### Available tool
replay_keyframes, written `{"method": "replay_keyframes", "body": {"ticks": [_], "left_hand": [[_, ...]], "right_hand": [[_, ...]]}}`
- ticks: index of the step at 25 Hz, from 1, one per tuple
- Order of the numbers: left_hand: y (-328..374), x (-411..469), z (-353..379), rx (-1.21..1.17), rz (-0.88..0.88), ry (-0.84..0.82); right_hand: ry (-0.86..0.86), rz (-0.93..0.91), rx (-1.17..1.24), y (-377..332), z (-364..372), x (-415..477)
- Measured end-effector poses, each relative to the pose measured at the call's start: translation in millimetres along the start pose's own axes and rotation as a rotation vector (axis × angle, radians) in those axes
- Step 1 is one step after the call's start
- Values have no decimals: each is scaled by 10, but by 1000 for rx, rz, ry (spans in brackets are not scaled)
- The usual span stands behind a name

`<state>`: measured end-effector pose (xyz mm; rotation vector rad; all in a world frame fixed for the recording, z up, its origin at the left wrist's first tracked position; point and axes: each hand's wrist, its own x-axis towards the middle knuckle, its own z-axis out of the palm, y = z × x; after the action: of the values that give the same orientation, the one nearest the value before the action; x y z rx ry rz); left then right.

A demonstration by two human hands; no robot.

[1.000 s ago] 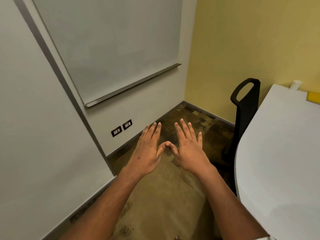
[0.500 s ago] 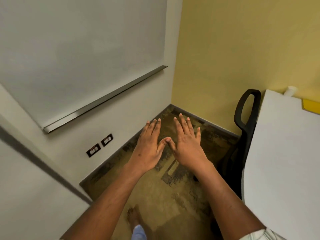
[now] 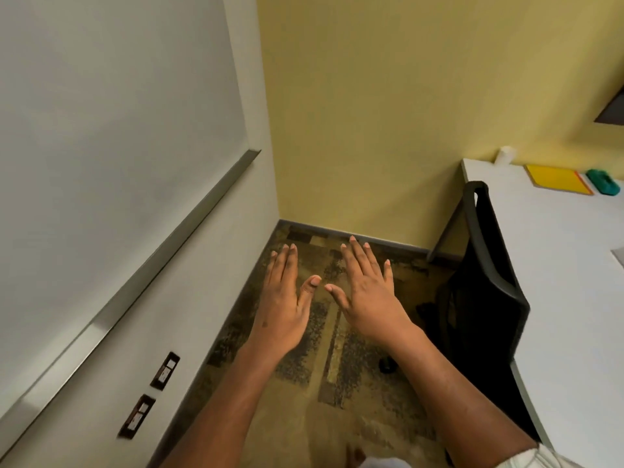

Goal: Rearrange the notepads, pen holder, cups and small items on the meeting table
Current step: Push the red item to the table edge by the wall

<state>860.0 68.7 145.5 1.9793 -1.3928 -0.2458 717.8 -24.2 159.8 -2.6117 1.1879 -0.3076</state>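
Both hands hover palm down over the carpet, holding nothing. My left hand (image 3: 282,305) has straight fingers, its thumb pointing toward my right hand (image 3: 368,292), whose fingers are spread; the thumbs are slightly apart. The white meeting table (image 3: 553,265) runs along the right. At its far end lie a yellow notepad (image 3: 557,179), a green item (image 3: 604,180) to the right of it, and a white cup (image 3: 505,155) near the wall. The hands are well left of the table.
A black chair (image 3: 483,292) stands against the table's left edge. A whiteboard with a metal tray (image 3: 135,282) hangs on the left wall above two wall sockets (image 3: 152,393). The yellow wall (image 3: 405,113) closes the corner ahead. A corner of paper (image 3: 619,256) shows at the right edge.
The view has swung to the right, bringing the notepad, green item and more of the table into sight. My thumbs, which were touching, have drawn slightly apart.
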Motion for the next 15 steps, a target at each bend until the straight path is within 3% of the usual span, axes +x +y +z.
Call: {"method": "replay_keyframes", "body": {"ticks": [9, 15], "left_hand": [[-466, 1381, 334, 62, 58, -134], [-396, 2972, 608, -97, -21, -158]], "right_hand": [[138, 96, 88, 456, 98, 1423], [124, 90, 117, 924, -45, 2727]]}}
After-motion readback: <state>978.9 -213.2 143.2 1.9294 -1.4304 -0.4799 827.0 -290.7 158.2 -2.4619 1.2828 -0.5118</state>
